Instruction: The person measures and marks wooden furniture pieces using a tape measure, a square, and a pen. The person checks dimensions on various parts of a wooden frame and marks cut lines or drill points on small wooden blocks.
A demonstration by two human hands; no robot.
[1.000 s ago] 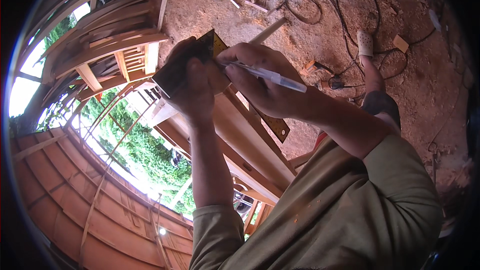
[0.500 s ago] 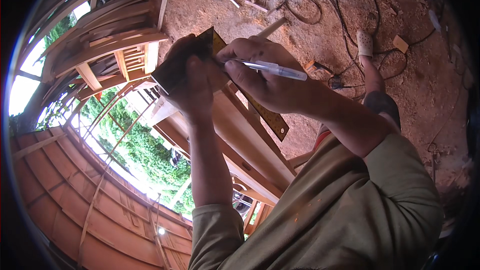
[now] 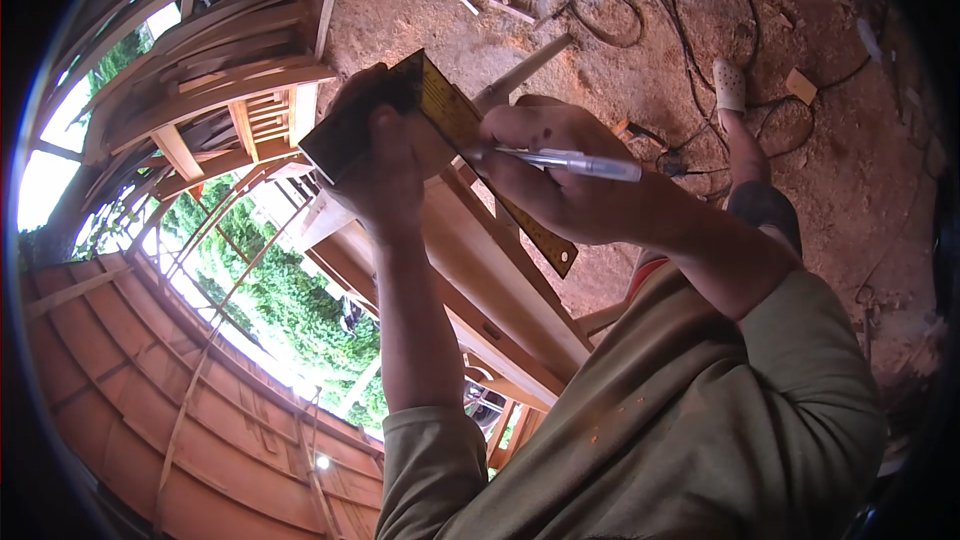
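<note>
Pen (image 3: 590,165) and carpenter's square (image 3: 547,240) come together at the far end of a long timber (image 3: 500,280), and marking along the metal edge looks to be the step in hand. The left hand (image 3: 388,180) is clamped on the square's dark arm, thumb lying over its face and fingers around the far side; whether those fingers also press on the wood is hidden. From the square's outer corner, just beyond that grip, the yellow arm slants back beside the timber's right edge, its holed tip sticking out past that edge. The right hand (image 3: 555,188) has thumb and forefinger pinched together on the pen, the clear barrel pointing out to the right and the writing end at the yellow arm, near the timber's far right corner. Whether the point touches wood cannot be told. As I judge it, a stroke here calls for a motionless square and a light, level pen.
</note>
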